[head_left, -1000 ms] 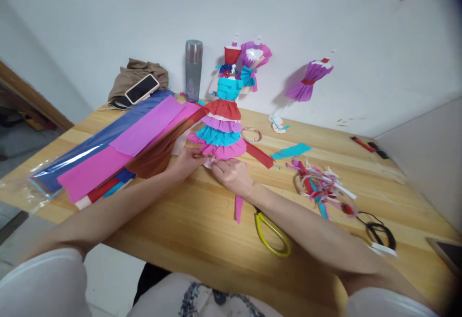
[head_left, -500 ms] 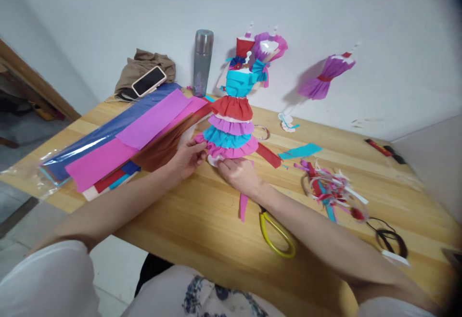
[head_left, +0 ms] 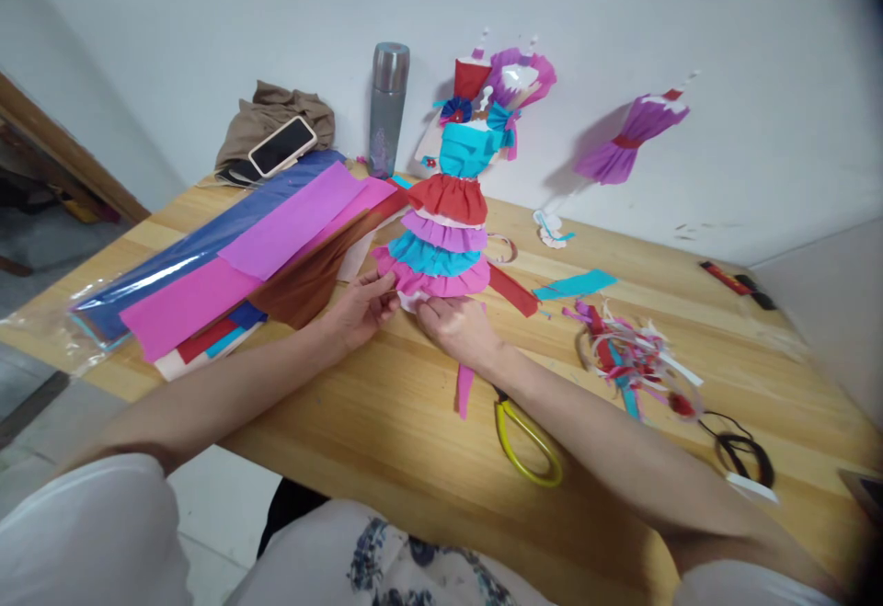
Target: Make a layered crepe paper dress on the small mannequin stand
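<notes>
A tiered crepe-paper dress (head_left: 452, 201) stands upright on a small form in front of me, with a turquoise bodice and red, purple, turquoise and pink ruffles. A bit of its white base (head_left: 412, 300) shows under the hem. At the hem's left side, my left hand (head_left: 365, 310) is closed in a pinch on the dress edge. My right hand (head_left: 455, 325) is curled shut at the lower front of the dress, and its fingertips are hidden. Below that hand a pink paper strip (head_left: 464, 392) hangs down. Yellow-handled scissors (head_left: 528, 445) lie under my right forearm.
Crepe-paper sheets (head_left: 290, 220) lie on the left, near a phone (head_left: 282, 146) on brown cloth (head_left: 269, 109). A grey bottle (head_left: 388, 114) and more paper dresses (head_left: 627, 142) stand by the wall. Paper scraps (head_left: 631, 353) and a black cord (head_left: 745, 454) lie right.
The view has shifted slightly. The dress leans a little more to the right at its top, and less of the white base shows. Both hands keep their places at the hem.
</notes>
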Motion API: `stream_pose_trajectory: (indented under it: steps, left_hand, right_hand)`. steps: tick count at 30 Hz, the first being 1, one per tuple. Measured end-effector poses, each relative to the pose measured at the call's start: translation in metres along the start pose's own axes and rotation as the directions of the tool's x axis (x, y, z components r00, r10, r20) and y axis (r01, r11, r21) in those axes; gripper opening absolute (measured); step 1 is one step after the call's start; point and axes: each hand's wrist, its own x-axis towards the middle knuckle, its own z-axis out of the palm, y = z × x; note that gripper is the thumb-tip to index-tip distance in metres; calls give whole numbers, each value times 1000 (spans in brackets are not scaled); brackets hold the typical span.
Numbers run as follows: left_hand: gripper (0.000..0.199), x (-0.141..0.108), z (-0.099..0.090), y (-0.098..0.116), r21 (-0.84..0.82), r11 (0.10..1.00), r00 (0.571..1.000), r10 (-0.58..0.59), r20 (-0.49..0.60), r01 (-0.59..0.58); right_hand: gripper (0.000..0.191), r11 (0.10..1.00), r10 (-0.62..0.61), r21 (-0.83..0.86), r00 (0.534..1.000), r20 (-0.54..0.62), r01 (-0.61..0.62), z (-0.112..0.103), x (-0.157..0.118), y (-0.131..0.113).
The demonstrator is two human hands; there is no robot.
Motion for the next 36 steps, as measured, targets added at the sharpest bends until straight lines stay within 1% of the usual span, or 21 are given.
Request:
stream_pose_trajectory:
  steps: [6,9,13,15,17,20,23,25,28,31,34,35,36]
  left_hand:
    - [31,-1,0,2,-2,1000,998,14,-60,-15]
    - [26,-2,1,3,2,1000,995,11,-97,-11]
    - [10,-7,6,7,-56,996,992,-71,-108,65]
    - [16,-9,9,9,-61,994,989,-95,-109,89]
    - [23,-9,11,11,-36,995,987,-95,-130,91]
    - [24,-8,12,11,-11,996,984,-85,-154,85]
    - [27,-5,12,11,12,997,985,-78,-156,81]
    - [25,-3,12,10,42,996,982,-75,-171,83]
    - [25,-3,15,8,69,993,977,-85,-193,100]
    - [21,-5,17,6,96,982,968,-139,-211,162]
    - [22,-11,16,4,192,953,952,-186,-244,236]
    - [23,-13,15,4,224,943,948,-187,-258,247]
    - [24,-17,14,4,266,935,948,-157,-275,233]
  right_hand:
    - [28,1000,6,-2,1000,23,-6,1,0,-1]
    - [30,999,5,-32,1000,11,-4,0,0,-2]
    - [32,999,-6,-49,1000,-9,6,-2,0,-2]
    - [32,999,-10,-42,1000,-7,10,-1,0,-2]
    - [31,999,-16,-34,1000,-3,16,0,0,-1]
    - [27,1000,-20,-15,1000,-8,20,1,-1,0]
    - [27,1000,-26,-18,998,-51,25,1,-1,-1]
    - [28,999,-27,-24,998,-57,26,1,-1,-1]
    - [27,1000,-9,-4,1000,-6,9,2,-2,-2]
    - [24,1000,5,-15,1000,30,-5,3,-2,-1]
    - [22,1000,16,-26,999,43,-15,5,-2,-1]
    - [22,999,27,-19,998,49,-26,5,-2,-1]
    - [21,999,39,-5,998,56,-39,6,-2,-1]
